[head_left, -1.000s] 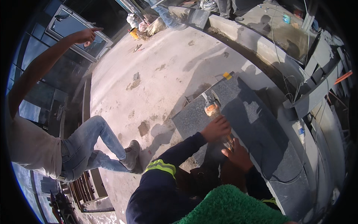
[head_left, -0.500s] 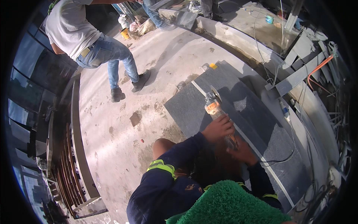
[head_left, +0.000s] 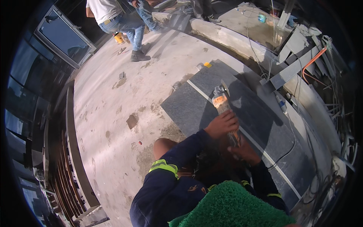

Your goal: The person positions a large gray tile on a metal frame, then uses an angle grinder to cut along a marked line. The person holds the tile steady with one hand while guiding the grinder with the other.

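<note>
One angle grinder (head_left: 220, 100) is clamped by the left hand (head_left: 223, 125) at its body, right hand (head_left: 245, 152) at its rear; beneath them, the grey slab (head_left: 181, 104), crossed by a pale strip (head_left: 270, 162), shows no clear cut.

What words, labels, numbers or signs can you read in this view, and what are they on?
None can be read.
Angle grinder: markings on its orange section, too small and blurred.
Navy top: a small orange mark, too blurred to tell whether it is lettering.
</note>
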Demonstrator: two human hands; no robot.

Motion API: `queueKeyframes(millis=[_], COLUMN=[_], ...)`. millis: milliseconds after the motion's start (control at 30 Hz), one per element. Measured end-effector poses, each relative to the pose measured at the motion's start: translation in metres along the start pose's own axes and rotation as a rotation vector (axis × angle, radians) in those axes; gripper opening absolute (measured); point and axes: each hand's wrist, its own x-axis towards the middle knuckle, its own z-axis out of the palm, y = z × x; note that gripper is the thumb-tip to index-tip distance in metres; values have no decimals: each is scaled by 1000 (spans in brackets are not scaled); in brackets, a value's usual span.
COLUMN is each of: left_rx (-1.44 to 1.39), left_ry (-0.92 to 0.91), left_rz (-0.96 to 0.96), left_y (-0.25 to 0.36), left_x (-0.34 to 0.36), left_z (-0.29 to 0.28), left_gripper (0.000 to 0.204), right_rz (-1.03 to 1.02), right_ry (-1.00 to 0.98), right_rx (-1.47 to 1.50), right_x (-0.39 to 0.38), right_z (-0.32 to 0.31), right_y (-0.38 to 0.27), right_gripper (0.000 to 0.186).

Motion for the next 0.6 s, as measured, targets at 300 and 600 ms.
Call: queueKeyframes(millis=[300, 600], left_rx=[10, 7], left_ry=[51, 75], left_rz=[-3, -13], left_y=[2, 2], left_x=[16, 16], left_z=[-4, -1], left_gripper=[36, 35], right_rz=[-31, -45], right_ry=[27, 51], right_rx=[-74, -41], right_x=[-8, -8], right_z=[-8, -8], right_y=[-8, -6], right_gripper=[83, 76])
